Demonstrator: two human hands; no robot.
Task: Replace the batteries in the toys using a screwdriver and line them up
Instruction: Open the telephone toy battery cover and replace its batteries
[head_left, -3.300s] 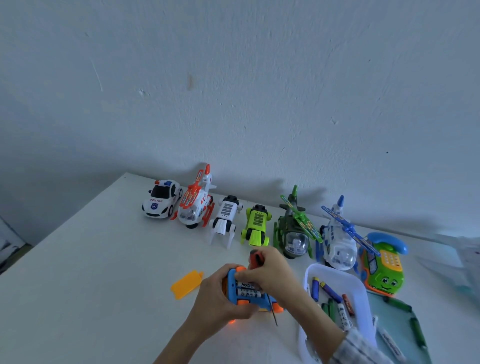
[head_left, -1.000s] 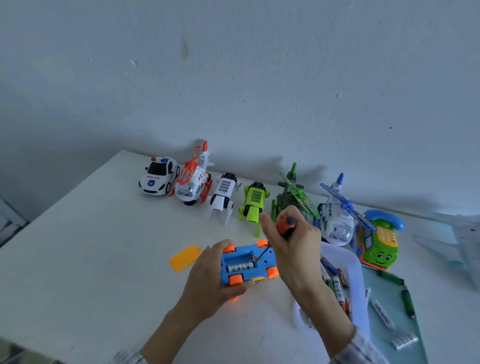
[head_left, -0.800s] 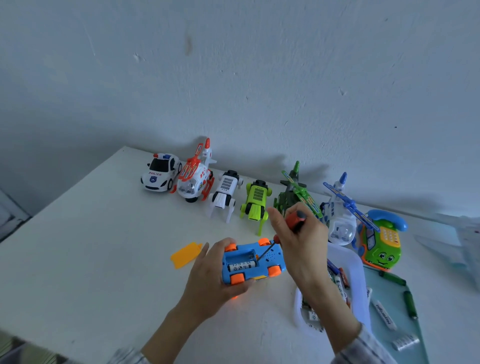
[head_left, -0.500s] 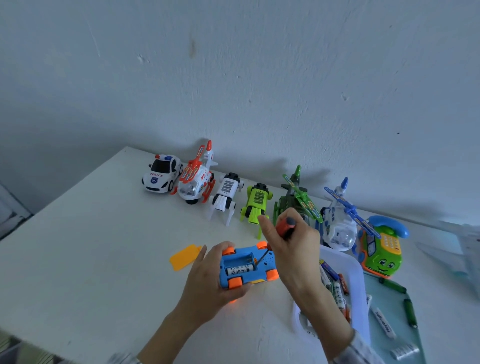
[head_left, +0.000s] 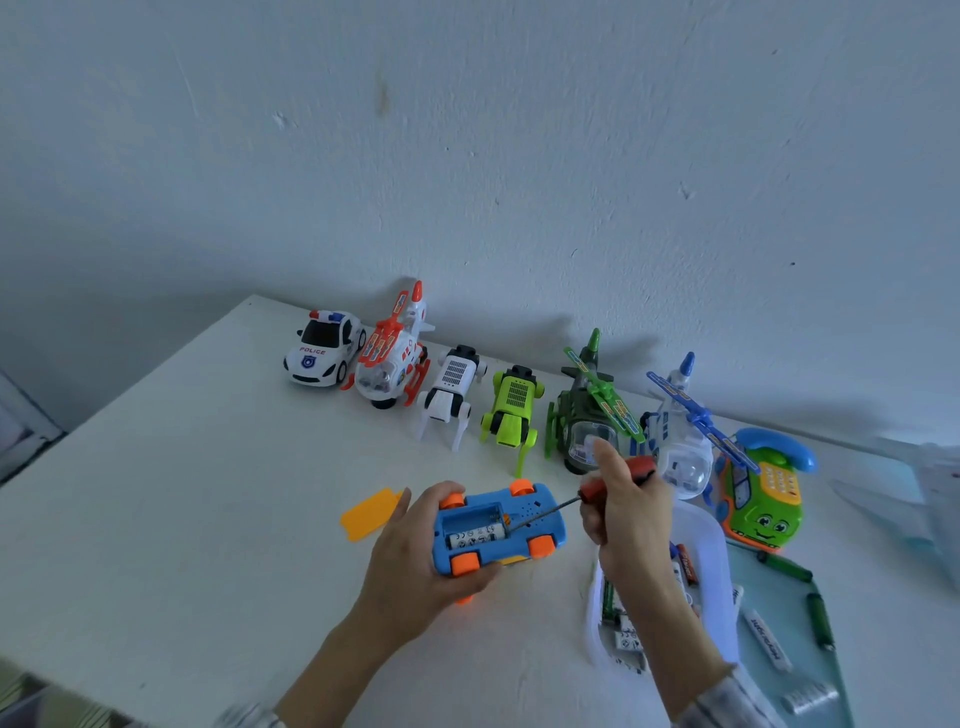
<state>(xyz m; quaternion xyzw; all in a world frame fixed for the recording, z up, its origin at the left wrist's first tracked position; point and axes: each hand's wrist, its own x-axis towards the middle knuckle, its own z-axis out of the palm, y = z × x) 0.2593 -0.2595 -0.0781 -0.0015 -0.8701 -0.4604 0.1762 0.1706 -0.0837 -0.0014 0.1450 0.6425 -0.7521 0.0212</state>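
My left hand (head_left: 415, 566) grips a blue toy car (head_left: 524, 525) with orange wheels, held belly up above the table. Its battery bay is uncovered and a white battery (head_left: 477, 535) lies in the near slot. My right hand (head_left: 623, 514) grips a red-handled screwdriver (head_left: 613, 480); its metal tip reaches into the bay at the battery's right end. The orange battery cover (head_left: 370, 514) lies on the table left of the car. A row of toys stands along the wall: police car (head_left: 322, 354), red-white helicopter (head_left: 393, 358), white robot dog (head_left: 451, 397), green robot dog (head_left: 511, 413), green helicopter (head_left: 589, 415), blue-white helicopter (head_left: 678, 441), toy phone (head_left: 763, 493).
A white tray (head_left: 719, 571) with several batteries sits under my right forearm. Beside it a teal tray (head_left: 769, 587) carries more loose batteries. The table's left edge (head_left: 130, 405) runs diagonally; the wall rises close behind the toys. Clear plastic lies at the far right (head_left: 914, 478).
The upper battery slot now shows bare. My right hand shifted slightly right and the screwdriver lies flatter, its tip at the remaining battery's end. My left hand still holds the car.
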